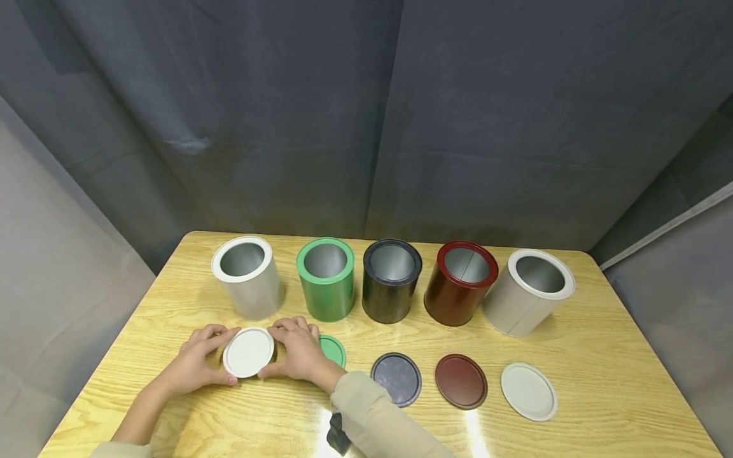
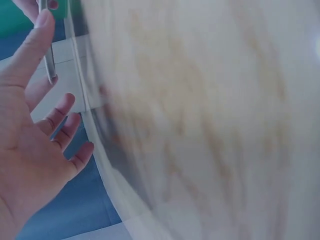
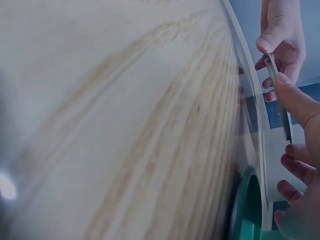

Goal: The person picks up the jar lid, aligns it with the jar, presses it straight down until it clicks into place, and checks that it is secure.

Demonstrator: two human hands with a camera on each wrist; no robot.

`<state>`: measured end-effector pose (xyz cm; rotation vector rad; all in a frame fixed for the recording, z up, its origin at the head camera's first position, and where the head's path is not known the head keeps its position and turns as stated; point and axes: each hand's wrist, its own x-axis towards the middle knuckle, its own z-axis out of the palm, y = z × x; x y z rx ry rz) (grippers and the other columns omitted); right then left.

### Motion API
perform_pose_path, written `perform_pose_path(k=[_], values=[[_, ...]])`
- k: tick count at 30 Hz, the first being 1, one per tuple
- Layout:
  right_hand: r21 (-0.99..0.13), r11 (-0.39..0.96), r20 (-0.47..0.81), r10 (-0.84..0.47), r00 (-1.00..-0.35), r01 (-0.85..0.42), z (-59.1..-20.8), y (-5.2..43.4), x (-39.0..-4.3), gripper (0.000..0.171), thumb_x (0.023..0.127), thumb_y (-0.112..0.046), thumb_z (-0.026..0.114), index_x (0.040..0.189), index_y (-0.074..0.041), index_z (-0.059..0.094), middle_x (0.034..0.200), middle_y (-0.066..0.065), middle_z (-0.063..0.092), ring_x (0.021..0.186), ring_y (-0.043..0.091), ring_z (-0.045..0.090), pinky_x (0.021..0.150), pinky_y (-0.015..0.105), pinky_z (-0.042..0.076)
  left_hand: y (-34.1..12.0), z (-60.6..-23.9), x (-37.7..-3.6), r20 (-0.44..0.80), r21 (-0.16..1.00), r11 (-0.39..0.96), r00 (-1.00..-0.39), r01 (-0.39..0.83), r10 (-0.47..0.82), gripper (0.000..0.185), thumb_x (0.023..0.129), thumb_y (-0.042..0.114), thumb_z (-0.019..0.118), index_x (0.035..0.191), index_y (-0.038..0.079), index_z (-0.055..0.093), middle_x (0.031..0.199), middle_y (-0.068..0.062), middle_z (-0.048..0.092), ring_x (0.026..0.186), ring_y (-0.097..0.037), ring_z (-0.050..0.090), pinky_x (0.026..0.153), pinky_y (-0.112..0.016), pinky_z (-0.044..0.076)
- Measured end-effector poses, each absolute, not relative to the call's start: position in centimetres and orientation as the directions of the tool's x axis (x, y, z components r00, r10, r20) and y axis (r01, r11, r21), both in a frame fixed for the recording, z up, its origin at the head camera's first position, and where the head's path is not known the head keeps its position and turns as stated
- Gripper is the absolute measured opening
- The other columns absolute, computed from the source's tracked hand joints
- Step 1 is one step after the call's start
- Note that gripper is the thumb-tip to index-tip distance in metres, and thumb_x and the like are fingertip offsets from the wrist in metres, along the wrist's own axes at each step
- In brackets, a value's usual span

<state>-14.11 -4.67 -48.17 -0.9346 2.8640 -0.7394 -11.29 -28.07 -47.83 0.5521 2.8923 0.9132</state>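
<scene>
White lid (image 1: 249, 352) pinched between both hands' fingers (image 1: 220, 333), green lid (image 1: 335, 350) half-hidden behind right hand (image 1: 298, 356).

- Evenly and softly lit head view, light from above; sharp focus across the pale wooden table (image 1: 601, 356).
- Two bright glare patches on the table's near edge, beside the beige sleeve (image 1: 378, 420).
- Short, soft shadows under the row of open metal tins (image 1: 389, 280).
- Wide-angle bending at the edges of the dark grey curtain (image 1: 515, 114).
- Both wrist views heavily blurred: wood grain smeared, out of focus.
- Left hand (image 2: 30, 150) reasonably sharp; small white glare spot at the right wrist view's lower left.
</scene>
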Motion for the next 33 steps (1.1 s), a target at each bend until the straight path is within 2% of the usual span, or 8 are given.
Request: perform_pose_path(k=[6, 15, 23, 26, 30, 33], values=[[-0.470, 0.674, 0.172, -0.563, -0.808, -0.570, -47.9, -4.6, -14.0, 0.079, 0.063, -0.058, 0.073, 0.128, -0.017, 0.053, 0.126, -0.004, 0.049, 0.113, 0.014, 0.038, 0.080, 0.028, 0.028, -28.1, -47.2, -11.2, 0.110, 0.590, 0.724, -0.924, 0.358, 0.367, 0.084, 0.057, 0.038, 0.084, 0.126, 0.001, 0.052, 0.116, -0.014, 0.047, 0.106, -0.033, 0.036, 0.080, -0.060, 0.034], [-0.491, 0.643, 0.232, -0.554, -0.800, -0.588, -47.4, -4.7, -13.7, 0.084, 0.061, -0.057, 0.075, 0.131, -0.017, 0.050, 0.129, -0.003, 0.047, 0.115, 0.013, 0.037, 0.083, 0.026, 0.030, -28.1, -46.2, -10.9, 0.121, 0.627, 0.691, -0.921, 0.360, 0.370, 0.084, 0.059, 0.034, 0.083, 0.128, -0.001, 0.049, 0.118, -0.015, 0.047, 0.109, -0.035, 0.035, 0.079, -0.065, 0.035], [-0.542, 0.594, 0.296, -0.527, -0.797, -0.594, -46.6, -4.8, -13.4, 0.083, 0.061, -0.052, 0.077, 0.132, -0.021, 0.048, 0.128, -0.003, 0.045, 0.117, 0.014, 0.037, 0.087, 0.028, 0.031, -27.8, -45.2, -10.7, 0.170, 0.646, 0.659, -0.915, 0.385, 0.367, 0.086, 0.058, 0.031, 0.084, 0.130, 0.001, 0.048, 0.117, -0.014, 0.049, 0.108, -0.035, 0.038, 0.078, -0.065, 0.034], [-0.542, 0.585, 0.322, -0.518, -0.792, -0.603, -46.4, -4.8, -13.4, 0.082, 0.061, -0.052, 0.077, 0.131, -0.021, 0.049, 0.127, -0.003, 0.046, 0.117, 0.014, 0.037, 0.088, 0.028, 0.031, -27.8, -45.0, -10.7, 0.181, 0.660, 0.645, -0.915, 0.386, 0.361, 0.087, 0.057, 0.028, 0.084, 0.130, 0.000, 0.047, 0.116, -0.012, 0.049, 0.108, -0.033, 0.039, 0.079, -0.065, 0.033], [-0.536, 0.577, 0.351, -0.512, -0.784, -0.616, -46.1, -4.8, -13.4, 0.083, 0.060, -0.052, 0.077, 0.130, -0.019, 0.050, 0.127, -0.003, 0.046, 0.114, 0.013, 0.038, 0.088, 0.027, 0.031, -28.0, -45.0, -10.9, 0.202, 0.667, 0.633, -0.914, 0.392, 0.352, 0.086, 0.057, 0.024, 0.085, 0.131, 0.001, 0.047, 0.115, -0.008, 0.050, 0.108, -0.021, 0.037, 0.080, -0.064, 0.033], [-0.536, 0.569, 0.365, -0.510, -0.779, -0.623, -45.9, -4.7, -13.4, 0.083, 0.060, -0.051, 0.078, 0.130, -0.017, 0.050, 0.126, -0.002, 0.047, 0.113, 0.013, 0.038, 0.088, 0.027, 0.031, -28.1, -45.0, -11.0, 0.214, 0.665, 0.633, -0.913, 0.396, 0.347, 0.087, 0.056, 0.023, 0.086, 0.131, 0.001, 0.047, 0.114, -0.007, 0.051, 0.108, -0.016, 0.037, 0.081, -0.063, 0.033]])
